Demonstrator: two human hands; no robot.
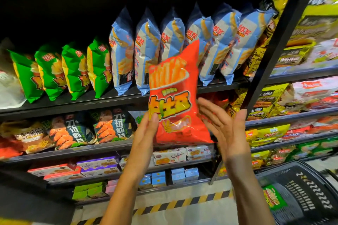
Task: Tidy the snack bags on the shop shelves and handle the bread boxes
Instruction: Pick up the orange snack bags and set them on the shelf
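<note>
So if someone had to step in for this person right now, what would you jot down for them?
Left hand: grips the red snack bag by its lower left edge, held up in front of the shelves.
Right hand: open, fingers straight beside the bag's right edge; contact unclear.
Blue bags and green bags stand in rows on the upper shelf.
A black basket sits lower right with a green packet inside.
Left: shelve the red bag; bread boxes not identifiable here.
</note>
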